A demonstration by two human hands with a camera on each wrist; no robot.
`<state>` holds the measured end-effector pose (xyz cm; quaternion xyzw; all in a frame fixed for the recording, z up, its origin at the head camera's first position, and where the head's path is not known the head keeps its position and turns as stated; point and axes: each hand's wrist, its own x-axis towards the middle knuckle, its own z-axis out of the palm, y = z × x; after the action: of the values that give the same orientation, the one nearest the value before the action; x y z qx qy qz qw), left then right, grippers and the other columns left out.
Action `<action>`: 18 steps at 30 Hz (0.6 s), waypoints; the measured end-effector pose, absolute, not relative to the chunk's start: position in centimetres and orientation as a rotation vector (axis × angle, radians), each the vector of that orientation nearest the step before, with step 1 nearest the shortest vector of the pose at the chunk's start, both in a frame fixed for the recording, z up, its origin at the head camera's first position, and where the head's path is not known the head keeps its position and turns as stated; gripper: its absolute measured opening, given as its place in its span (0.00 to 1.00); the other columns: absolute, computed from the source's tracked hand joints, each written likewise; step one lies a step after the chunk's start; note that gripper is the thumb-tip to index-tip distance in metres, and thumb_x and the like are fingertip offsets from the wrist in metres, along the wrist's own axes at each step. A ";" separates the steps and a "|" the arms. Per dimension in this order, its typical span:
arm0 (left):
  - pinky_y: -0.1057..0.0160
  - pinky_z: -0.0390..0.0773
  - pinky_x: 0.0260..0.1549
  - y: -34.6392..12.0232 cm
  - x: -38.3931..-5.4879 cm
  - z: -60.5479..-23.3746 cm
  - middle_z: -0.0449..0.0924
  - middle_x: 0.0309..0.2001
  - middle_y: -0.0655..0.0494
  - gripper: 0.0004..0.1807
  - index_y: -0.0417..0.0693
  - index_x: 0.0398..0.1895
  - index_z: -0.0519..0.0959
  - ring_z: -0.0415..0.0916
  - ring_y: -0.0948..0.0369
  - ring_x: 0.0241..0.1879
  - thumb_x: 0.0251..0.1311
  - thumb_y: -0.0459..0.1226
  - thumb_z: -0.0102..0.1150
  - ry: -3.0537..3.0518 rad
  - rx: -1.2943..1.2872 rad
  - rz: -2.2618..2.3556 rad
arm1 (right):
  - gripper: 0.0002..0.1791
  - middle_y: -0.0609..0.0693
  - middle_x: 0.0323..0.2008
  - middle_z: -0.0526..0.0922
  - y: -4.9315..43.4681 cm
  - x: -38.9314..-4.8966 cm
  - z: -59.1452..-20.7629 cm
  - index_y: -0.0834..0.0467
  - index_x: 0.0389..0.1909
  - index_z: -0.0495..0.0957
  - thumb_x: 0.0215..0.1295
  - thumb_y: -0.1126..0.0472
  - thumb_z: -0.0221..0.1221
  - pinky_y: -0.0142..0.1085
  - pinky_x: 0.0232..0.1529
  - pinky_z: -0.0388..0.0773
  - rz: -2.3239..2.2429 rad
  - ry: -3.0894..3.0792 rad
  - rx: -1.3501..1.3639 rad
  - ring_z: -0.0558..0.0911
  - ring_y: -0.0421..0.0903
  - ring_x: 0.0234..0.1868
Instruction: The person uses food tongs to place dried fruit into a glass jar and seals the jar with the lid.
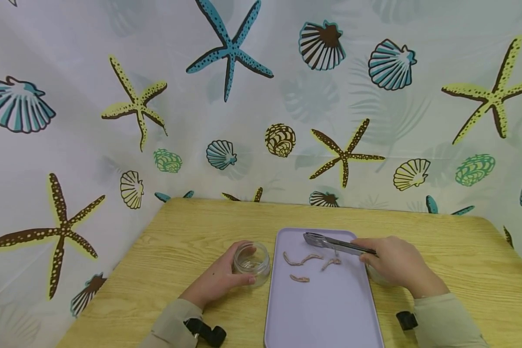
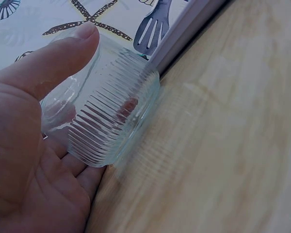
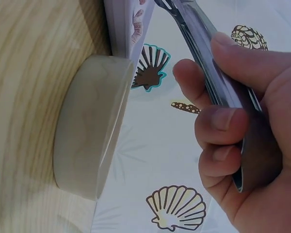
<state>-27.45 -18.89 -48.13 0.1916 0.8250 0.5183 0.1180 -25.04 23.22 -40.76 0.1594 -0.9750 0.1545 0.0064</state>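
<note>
Tongs [image 1: 344,244] (metal) in right hand [image 1: 398,262]

Starfish-and-shell backdrop [image 1: 252,116], wood-grain table [image 1: 191,232], faint grey prints [image 1: 391,111], perhaps leaves

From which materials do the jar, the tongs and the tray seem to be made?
Jar: probably glass, clear and glossy; its ribbed wall is see-through and catches highlights, though clear plastic is possible.
Tongs: most likely metal, smooth and shiny, judging by the grey, reflective surface.
Tray: perhaps plastic, with a matte finish; its even lilac colour shows no grain, but painted metal cannot be excluded.
</note>
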 end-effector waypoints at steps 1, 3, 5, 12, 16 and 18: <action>0.46 0.55 0.70 -18.9 -27.5 -48.1 0.66 0.72 0.59 0.48 0.57 0.77 0.57 0.60 0.56 0.73 0.57 0.47 0.75 2.410 0.567 1.521 | 0.21 0.46 0.39 0.86 23.2 -25.0 -40.7 0.44 0.63 0.81 0.69 0.54 0.65 0.39 0.25 0.65 0.482 -3.045 0.505 0.70 0.43 0.24; 0.46 0.55 0.70 -18.9 -27.5 -48.1 0.66 0.72 0.58 0.48 0.57 0.77 0.57 0.60 0.56 0.72 0.57 0.46 0.75 2.401 0.574 1.529 | 0.22 0.45 0.39 0.86 23.3 -25.0 -40.6 0.44 0.64 0.80 0.70 0.54 0.64 0.40 0.27 0.66 0.479 -3.036 0.519 0.70 0.42 0.24; 0.46 0.55 0.70 -18.9 -27.5 -48.0 0.66 0.72 0.57 0.47 0.58 0.77 0.57 0.60 0.56 0.73 0.57 0.46 0.75 2.397 0.576 1.533 | 0.22 0.45 0.39 0.86 23.3 -25.0 -40.5 0.44 0.64 0.80 0.70 0.54 0.64 0.40 0.28 0.66 0.478 -3.027 0.530 0.70 0.42 0.25; 0.46 0.55 0.70 -18.9 -27.4 -47.9 0.66 0.73 0.57 0.47 0.58 0.77 0.58 0.59 0.55 0.73 0.57 0.46 0.75 2.382 0.565 1.544 | 0.22 0.41 0.33 0.84 23.3 -24.9 -40.3 0.45 0.65 0.79 0.71 0.53 0.63 0.41 0.29 0.67 0.474 -3.011 0.559 0.69 0.41 0.22; 0.46 0.55 0.70 -18.9 -27.5 -48.0 0.66 0.72 0.58 0.46 0.60 0.76 0.59 0.60 0.57 0.72 0.57 0.47 0.75 2.386 0.554 1.540 | 0.22 0.40 0.29 0.81 23.1 -24.7 -40.1 0.45 0.65 0.79 0.71 0.52 0.63 0.40 0.27 0.66 0.472 -3.004 0.565 0.68 0.41 0.21; 0.46 0.55 0.70 -18.9 -27.5 -48.1 0.67 0.72 0.58 0.46 0.60 0.75 0.59 0.60 0.56 0.72 0.57 0.47 0.75 2.391 0.553 1.540 | 0.23 0.40 0.25 0.78 23.0 -24.6 -40.0 0.45 0.65 0.79 0.71 0.52 0.63 0.39 0.26 0.65 0.474 -2.998 0.574 0.67 0.41 0.20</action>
<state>-27.46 -18.91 -48.08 0.1894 0.8191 0.5276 0.1220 -24.63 22.99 -40.02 0.1859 -0.9701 0.1535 0.0264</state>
